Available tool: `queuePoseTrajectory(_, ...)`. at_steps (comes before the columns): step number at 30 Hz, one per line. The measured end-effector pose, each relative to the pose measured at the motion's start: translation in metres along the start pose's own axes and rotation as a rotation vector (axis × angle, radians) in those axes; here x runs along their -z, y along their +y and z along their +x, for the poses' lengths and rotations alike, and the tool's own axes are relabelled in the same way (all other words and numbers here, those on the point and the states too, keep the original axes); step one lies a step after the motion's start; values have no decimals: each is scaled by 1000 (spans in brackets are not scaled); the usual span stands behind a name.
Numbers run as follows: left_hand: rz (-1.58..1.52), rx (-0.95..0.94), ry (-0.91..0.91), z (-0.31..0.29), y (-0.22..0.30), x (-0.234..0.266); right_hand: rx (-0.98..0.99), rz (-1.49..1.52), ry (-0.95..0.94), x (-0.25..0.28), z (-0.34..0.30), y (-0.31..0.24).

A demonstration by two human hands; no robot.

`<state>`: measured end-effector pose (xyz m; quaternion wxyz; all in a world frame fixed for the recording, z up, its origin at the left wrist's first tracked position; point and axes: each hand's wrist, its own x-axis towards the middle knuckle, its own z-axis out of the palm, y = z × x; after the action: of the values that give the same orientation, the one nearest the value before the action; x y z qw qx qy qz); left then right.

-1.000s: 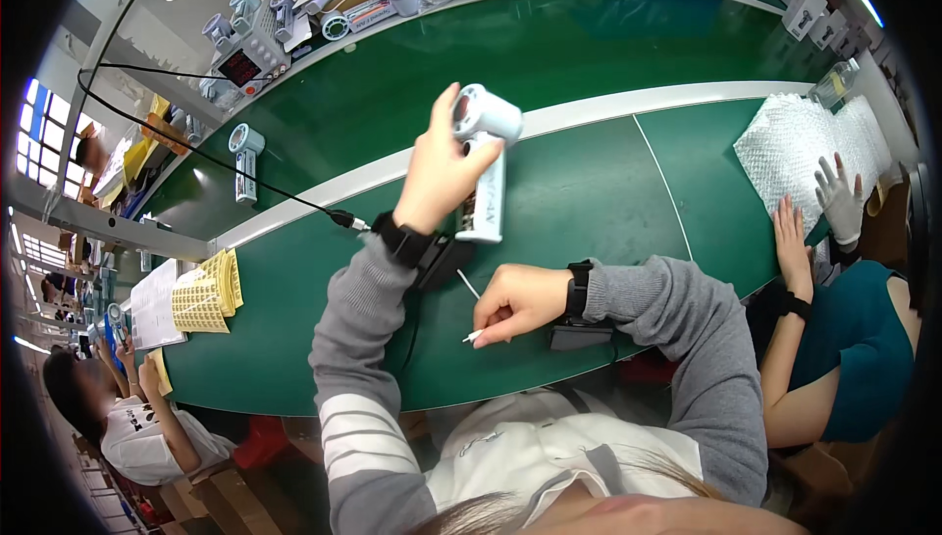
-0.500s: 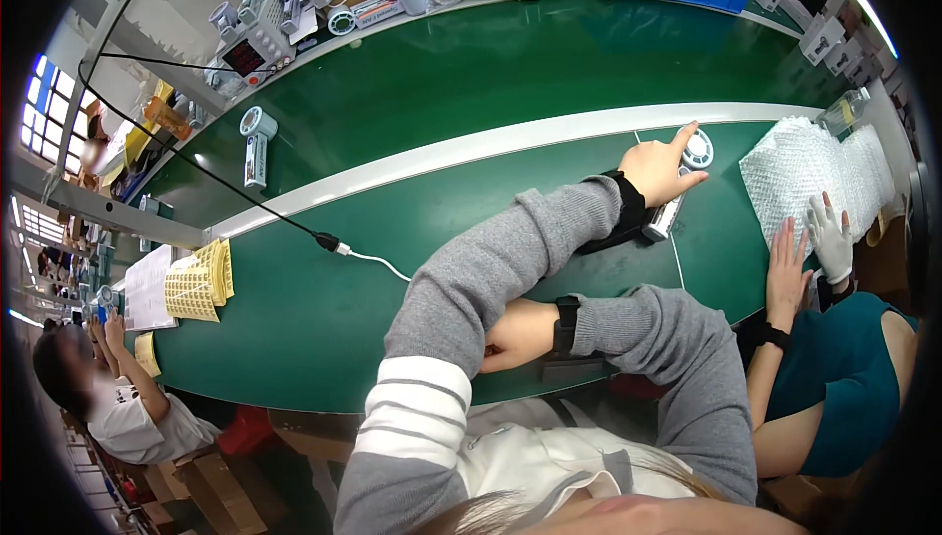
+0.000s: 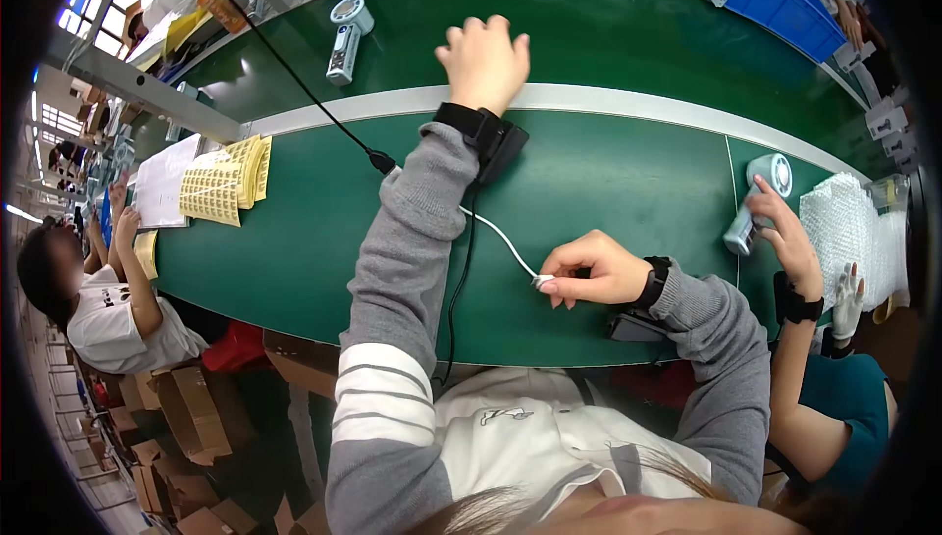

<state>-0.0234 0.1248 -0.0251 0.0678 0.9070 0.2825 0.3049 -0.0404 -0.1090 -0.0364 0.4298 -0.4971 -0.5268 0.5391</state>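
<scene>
1. My left hand (image 3: pixel 483 56) reaches far forward over the green bench (image 3: pixel 294 250), palm down, fingers loosely spread across the pale strip (image 3: pixel 628 101) that runs along the belt; it holds nothing that I can see.
2. My right hand (image 3: pixel 589 270) rests near my body, thumb and fingers pinched together on the plug end (image 3: pixel 543 282) of a white cable (image 3: pixel 496 233).
3. The white cable runs from that pinch up and to the left, passing under my left forearm, to where it joins a black cable (image 3: pixel 294 74) that leads away to the far left.
4. Each of my wrists carries a black band with a small black box attached.
5. A white handheld fan (image 3: pixel 345 39) lies on the far side of the pale strip, well to the left of my left hand and apart from it.
6. A second handheld fan (image 3: pixel 760 199) is held by the hand (image 3: pixel 785 236) of a co-worker on my right, beside a sheet of bubble wrap (image 3: pixel 849 231).
7. On the left, sheets of yellow labels (image 3: pixel 228 180) lie next to white papers (image 3: pixel 165 182), in front of another seated person (image 3: pixel 98 290).
8. A blue bin (image 3: pixel 775 0) stands at the far right edge of the bench.
</scene>
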Motion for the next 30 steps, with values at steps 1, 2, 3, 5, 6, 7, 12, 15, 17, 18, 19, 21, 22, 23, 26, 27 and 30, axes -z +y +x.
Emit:
queuePoseTrajectory(1, 15, 58, 17, 5, -22, 7, 17, -31, 49, -3, 1, -1)
queuePoseTrajectory(2, 30, 118, 37, 13, -42, 15, 15, -37, 34, -4, 2, -2)
queuePoseTrajectory(3, 33, 131, 44, 19, -60, 20, -14, 12, 77, -6, 4, -3)
queuePoseTrajectory(5, 140, 389, -134, 28, -83, 29, -79, 114, 179, -8, 5, -3)
queuePoseTrajectory(6, 138, 396, -134, 32, -93, 30, -84, 112, 174, -9, 7, -2)
queuePoseTrajectory(7, 130, 433, -159, 36, -102, 31, -86, 91, 182, -9, 9, -2)
queuePoseTrajectory(12, 79, 545, -219, 33, -122, 19, -92, 43, 193, -7, 10, 1)
queuePoseTrajectory(15, 44, 576, -272, 35, -128, 10, -89, 39, 191, -5, 9, 3)
queuePoseTrajectory(17, 8, 607, -359, 42, -138, 4, -79, 28, 180, -4, 9, 2)
queuePoseTrajectory(18, 8, 604, -360, 44, -146, 2, -78, 29, 183, -4, 9, 2)
queuePoseTrajectory(19, -24, 551, -354, 44, -163, -2, -73, 34, 171, -5, 11, 1)
queuePoseTrajectory(21, -92, 433, -349, 45, -177, -6, -67, 46, 161, -6, 11, 0)
queuePoseTrajectory(22, -94, 428, -351, 46, -173, -7, -66, 46, 166, -6, 11, 0)
queuePoseTrajectory(23, -215, 468, -271, 46, -169, -8, -74, 46, 160, -6, 12, 0)
queuePoseTrajectory(26, -462, 527, -115, 47, -135, 11, -87, 48, 165, -5, 9, 0)
queuePoseTrajectory(27, -1282, 797, -208, 50, -121, 20, -87, 44, 171, -4, 6, 2)
queuePoseTrajectory(30, -2097, 835, -266, 45, -66, 45, -80, 40, 182, -3, 2, 5)
